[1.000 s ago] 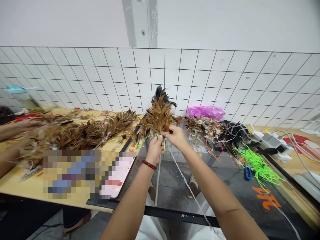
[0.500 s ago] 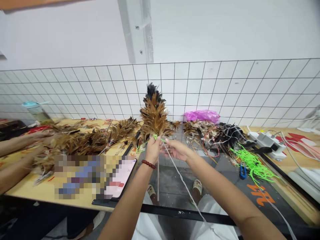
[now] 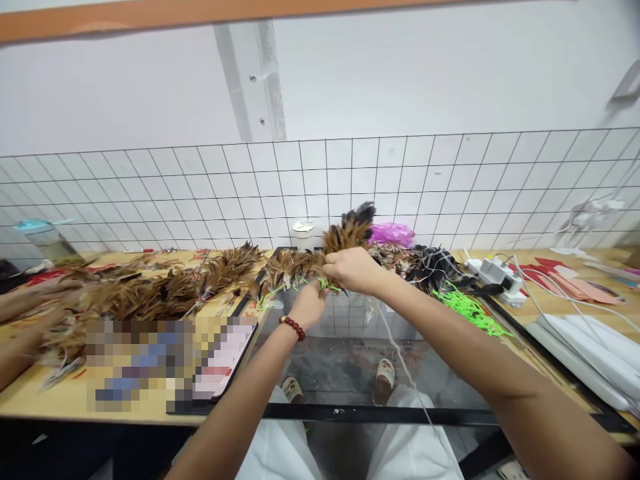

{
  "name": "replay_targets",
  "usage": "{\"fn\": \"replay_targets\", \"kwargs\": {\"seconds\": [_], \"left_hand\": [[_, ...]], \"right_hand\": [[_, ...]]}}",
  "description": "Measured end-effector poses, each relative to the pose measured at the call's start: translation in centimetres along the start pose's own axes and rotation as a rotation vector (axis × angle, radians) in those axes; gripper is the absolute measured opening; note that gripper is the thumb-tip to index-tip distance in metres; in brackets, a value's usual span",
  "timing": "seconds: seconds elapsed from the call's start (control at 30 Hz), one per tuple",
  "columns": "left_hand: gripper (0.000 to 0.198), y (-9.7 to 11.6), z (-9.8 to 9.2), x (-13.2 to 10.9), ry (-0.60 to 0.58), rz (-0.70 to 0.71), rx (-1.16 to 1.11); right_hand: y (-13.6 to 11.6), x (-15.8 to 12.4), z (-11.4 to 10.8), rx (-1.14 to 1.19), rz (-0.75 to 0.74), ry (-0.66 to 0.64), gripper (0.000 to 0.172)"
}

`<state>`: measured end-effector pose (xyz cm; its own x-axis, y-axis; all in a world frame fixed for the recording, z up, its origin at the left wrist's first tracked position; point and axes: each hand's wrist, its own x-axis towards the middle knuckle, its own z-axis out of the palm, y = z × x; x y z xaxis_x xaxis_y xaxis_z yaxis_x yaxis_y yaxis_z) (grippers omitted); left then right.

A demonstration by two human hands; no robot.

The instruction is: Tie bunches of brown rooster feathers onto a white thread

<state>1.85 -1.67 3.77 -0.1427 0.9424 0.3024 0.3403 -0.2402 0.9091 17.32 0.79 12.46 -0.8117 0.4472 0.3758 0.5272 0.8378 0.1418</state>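
A feather duster, brown with a black tip, leans to the right beyond my hands. My right hand is closed round its lower end, fingers curled, and the handle is hidden. Just below and to the left, my left hand, with a red bead bracelet on the wrist, has its fingertips pressed together at a green string; the fingertips are partly covered. Loose brown feathers lie behind the left hand, with more green string among them. A thin whitish cord hangs slack below my right forearm.
On the left lie a feather heap, a co-worker's arms and a phone. Behind stand a white-lidded jar and a pink plastic bag. Rightward are black feathers, bright green strings and a power strip.
The duster has gone from upright to leaning right and lower. My right hand has moved onto its base; my left hand sits slightly lower. The whitish cord has slackened, and the white-lidded jar shows.
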Motion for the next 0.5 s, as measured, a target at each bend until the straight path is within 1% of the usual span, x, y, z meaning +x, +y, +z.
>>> {"fn": "replay_targets", "kwargs": {"seconds": [0.07, 0.13, 0.2, 0.23, 0.3, 0.33, 0.4, 0.43, 0.5], "left_hand": [[0.027, 0.7, 0.4, -0.9, -0.029, 0.037, 0.055], [0.021, 1.6, 0.5, -1.9, -0.043, 0.097, 0.172], [0.008, 2.3, 0.3, -2.8, -0.067, 0.188, 0.460], [0.009, 2.6, 0.0, -3.1, -0.083, 0.240, 0.654], [0.029, 3.0, -0.5, -3.6, -0.120, 0.341, 1.023], [0.036, 3.1, -0.7, -3.8, -0.139, 0.386, 1.159], [0.042, 3.2, -1.3, -4.0, -0.182, 0.448, 1.318], [0.042, 3.1, -1.7, -4.1, -0.209, 0.464, 1.350], [0.038, 3.0, -2.8, -4.0, -0.255, 0.455, 1.337]], "right_hand": [[0.5, 1.0, -0.7, -0.064, -0.048, -0.054, 0.016], [1.2, 1.8, -0.6, -0.093, -0.041, -0.094, 0.019], [1.6, 2.2, 0.1, -0.098, -0.023, -0.139, 0.020], [1.7, 2.3, 0.6, -0.090, -0.013, -0.147, 0.020], [1.6, 2.7, 1.6, -0.047, 0.008, -0.133, 0.020], [1.5, 3.0, 2.0, -0.014, 0.017, -0.116, 0.021], [1.5, 3.5, 2.6, 0.074, 0.046, -0.084, 0.021], [1.8, 3.7, 2.8, 0.127, 0.076, -0.085, 0.020], [2.9, 3.7, 2.9, 0.249, 0.179, -0.098, 0.019]]}}
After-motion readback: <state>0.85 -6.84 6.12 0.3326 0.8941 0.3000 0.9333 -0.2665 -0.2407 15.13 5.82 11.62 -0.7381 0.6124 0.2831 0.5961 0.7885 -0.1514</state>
